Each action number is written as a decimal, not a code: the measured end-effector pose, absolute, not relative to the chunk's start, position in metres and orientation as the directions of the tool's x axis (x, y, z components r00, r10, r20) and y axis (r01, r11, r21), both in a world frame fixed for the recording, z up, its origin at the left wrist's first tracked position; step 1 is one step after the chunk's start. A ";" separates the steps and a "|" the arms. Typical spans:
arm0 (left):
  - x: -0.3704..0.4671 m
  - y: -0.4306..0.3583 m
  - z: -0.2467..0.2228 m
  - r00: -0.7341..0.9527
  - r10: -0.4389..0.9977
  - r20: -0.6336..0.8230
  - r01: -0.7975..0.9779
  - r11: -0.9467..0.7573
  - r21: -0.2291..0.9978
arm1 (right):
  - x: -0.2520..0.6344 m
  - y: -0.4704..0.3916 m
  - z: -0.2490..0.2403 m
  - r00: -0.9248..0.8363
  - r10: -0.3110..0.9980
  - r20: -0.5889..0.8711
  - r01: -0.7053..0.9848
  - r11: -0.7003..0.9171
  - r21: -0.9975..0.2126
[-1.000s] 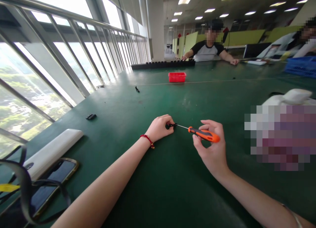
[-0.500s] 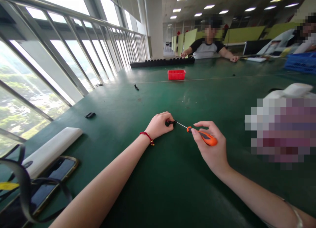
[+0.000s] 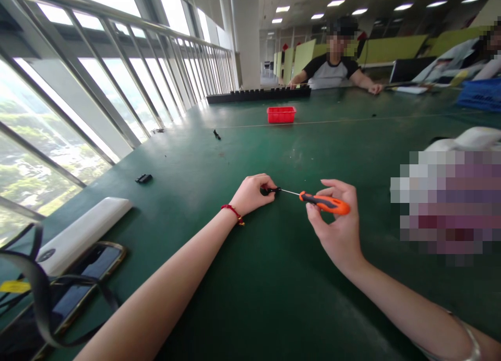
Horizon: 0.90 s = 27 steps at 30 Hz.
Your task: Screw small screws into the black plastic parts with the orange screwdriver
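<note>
My left hand (image 3: 256,194) pinches a small black part (image 3: 275,190) between thumb and fingers, low over the green table (image 3: 235,277). An orange and black screwdriver (image 3: 326,203) points left, its metal tip meeting the black part. Around the screwdriver's handle is my right hand (image 3: 340,220), with the thumb beneath it and the index finger lifted off. A red bracelet (image 3: 234,213) circles my left wrist.
A red bin (image 3: 281,115) and a long black rack (image 3: 258,95) stand farther back. Small black pieces (image 3: 143,178) lie at left, near a white case (image 3: 86,233) and a phone (image 3: 94,267). A person (image 3: 332,69) sits opposite. A blue basket (image 3: 479,95) is at right.
The screwdriver's handle has turned and lies more level. My right index finger has risen off the handle. The whole view has shifted slightly.
</note>
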<state>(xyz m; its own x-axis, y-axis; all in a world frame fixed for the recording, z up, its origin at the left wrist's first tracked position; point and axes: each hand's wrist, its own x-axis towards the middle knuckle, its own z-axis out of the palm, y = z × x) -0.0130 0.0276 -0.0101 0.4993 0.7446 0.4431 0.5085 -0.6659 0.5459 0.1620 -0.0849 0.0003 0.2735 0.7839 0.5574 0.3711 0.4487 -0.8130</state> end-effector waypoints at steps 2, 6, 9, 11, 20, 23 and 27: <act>-0.013 0.028 -0.010 0.502 0.743 0.443 0.507 -0.668 0.545 | 0.162 -0.085 0.000 0.244 0.822 0.514 0.364 0.414 -0.834; -0.013 0.027 -0.010 0.506 0.737 0.449 0.506 -0.675 0.537 | 0.161 -0.087 0.001 0.204 0.858 0.471 0.384 0.373 -0.845; -0.013 0.027 -0.009 0.509 0.737 0.444 0.508 -0.674 0.536 | 0.160 -0.087 0.001 0.249 0.806 0.536 0.369 0.433 -0.822; -0.013 0.027 -0.009 0.508 0.741 0.439 0.512 -0.669 0.538 | 0.159 -0.087 0.001 0.248 0.812 0.529 0.351 0.434 -0.830; -0.012 0.027 -0.009 0.515 0.738 0.436 0.515 -0.673 0.531 | 0.159 -0.087 -0.001 0.250 0.798 0.548 0.357 0.450 -0.818; -0.012 0.027 -0.009 0.523 0.731 0.439 0.508 -0.681 0.528 | 0.159 -0.088 0.000 0.208 0.842 0.497 0.354 0.409 -0.841; -0.012 0.027 -0.009 0.514 0.734 0.444 0.509 -0.677 0.531 | 0.159 -0.088 0.000 0.200 0.832 0.518 0.399 0.413 -0.818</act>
<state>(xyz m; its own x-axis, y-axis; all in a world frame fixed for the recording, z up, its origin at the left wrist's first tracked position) -0.0117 0.0268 -0.0092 0.5141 0.7341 0.4436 0.5092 -0.6774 0.5309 0.1591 -0.0881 -0.0001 0.2004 0.8317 0.5177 0.3994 0.4132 -0.8184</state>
